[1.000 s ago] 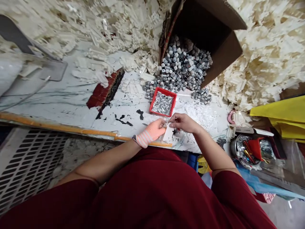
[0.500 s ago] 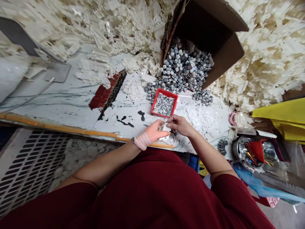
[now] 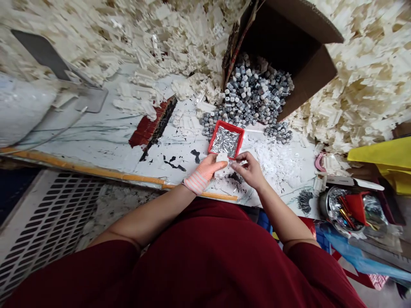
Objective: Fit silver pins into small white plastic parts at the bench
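My left hand (image 3: 205, 171), in an orange striped glove, grips a small white plastic part (image 3: 221, 164) just in front of the red tray (image 3: 213, 145) of small metal pins. My right hand (image 3: 249, 167), bare, is pinched at the part's right side; what its fingertips hold is too small to see. Both hands hover over the white worktable (image 3: 96, 137) near its front edge.
A tipped cardboard box (image 3: 308, 72) spills grey cylindrical pieces (image 3: 253, 94) behind the tray. Heaps of cream plastic parts (image 3: 362, 85) cover the back and right. A bowl with tools (image 3: 348, 207) and yellow sheet (image 3: 382, 160) sit at right; a vent grille (image 3: 41, 222) lies below left.
Both hands with the white part have moved up the table, closer to the red tray. The camera view has shifted slightly.
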`<state>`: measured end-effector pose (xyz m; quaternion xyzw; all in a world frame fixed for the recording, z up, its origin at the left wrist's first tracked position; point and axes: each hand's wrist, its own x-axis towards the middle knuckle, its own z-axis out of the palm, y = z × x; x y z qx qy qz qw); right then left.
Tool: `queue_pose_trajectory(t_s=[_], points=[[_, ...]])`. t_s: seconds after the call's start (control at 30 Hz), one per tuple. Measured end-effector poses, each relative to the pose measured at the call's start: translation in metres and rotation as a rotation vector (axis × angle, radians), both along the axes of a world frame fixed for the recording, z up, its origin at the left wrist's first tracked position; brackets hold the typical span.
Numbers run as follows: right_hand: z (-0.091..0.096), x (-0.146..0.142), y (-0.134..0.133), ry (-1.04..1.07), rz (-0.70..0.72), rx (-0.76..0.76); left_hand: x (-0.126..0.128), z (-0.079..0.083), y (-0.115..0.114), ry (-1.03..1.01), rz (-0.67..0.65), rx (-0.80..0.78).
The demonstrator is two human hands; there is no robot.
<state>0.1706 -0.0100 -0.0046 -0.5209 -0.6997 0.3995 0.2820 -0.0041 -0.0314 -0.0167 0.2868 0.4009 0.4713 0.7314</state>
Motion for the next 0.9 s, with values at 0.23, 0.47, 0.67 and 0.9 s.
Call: queue_pose_trajectory(t_s=[0.23,0.47,0.67,0.9], points=[[0.009,-0.010,-0.001,-0.148,0.357,0.351,-0.003,-0.005,-0.002,0.005,0.029,-0.030],[-0.005,-0.020,-0.008,-0.022,0.274,0.302,-0.007,0.004,-0.003,-0.006,-0.008,-0.083],[-0.008,-0.018,-0.014,0.098,0.093,0.169,-0.012,0.014,-0.005,0.271,-0.034,0.123],[0.000,-0.011,-0.004,0.013,0.264,-0.081,-0.012,0.006,-0.016,0.540,-0.109,0.350]])
